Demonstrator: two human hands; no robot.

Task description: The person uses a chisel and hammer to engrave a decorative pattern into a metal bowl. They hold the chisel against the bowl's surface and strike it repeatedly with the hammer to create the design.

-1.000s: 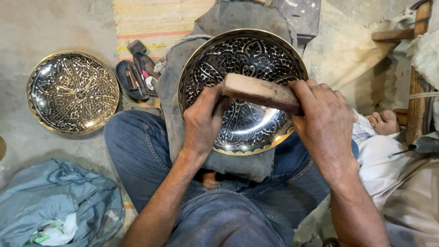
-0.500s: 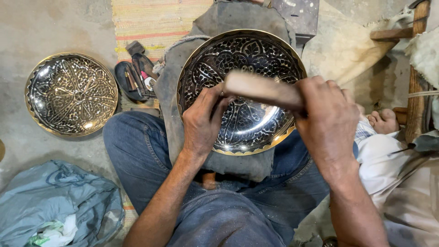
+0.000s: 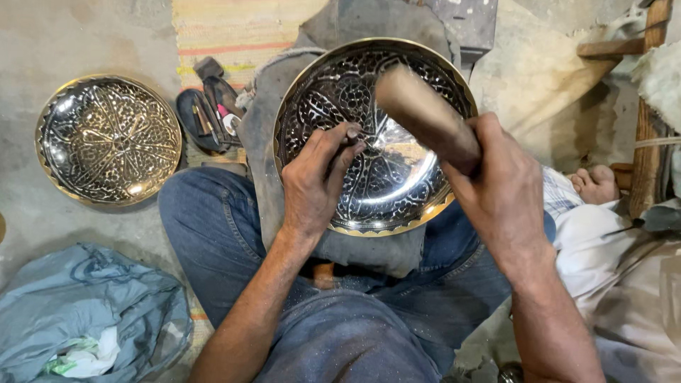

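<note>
Above the left grip [image 3: 316, 186], pinching a small chisel against the engraved brass-rimmed plate [image 3: 397, 206], the right grip [image 3: 496, 188] clasped a raised wooden mallet [image 3: 424, 115].

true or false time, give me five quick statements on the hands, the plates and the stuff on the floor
1. The right hand grips a wooden mallet. True.
2. The left hand lies flat on the floor. False: its fingers pinch a small tool against the engraved plate on the lap.
3. A second plate lies on the floor to the left. True.
4. That second plate is stacked on the first. False: they lie apart, with a small tray of tools between them.
5. A red bag sits at lower left. False: the bag is blue-grey.
</note>
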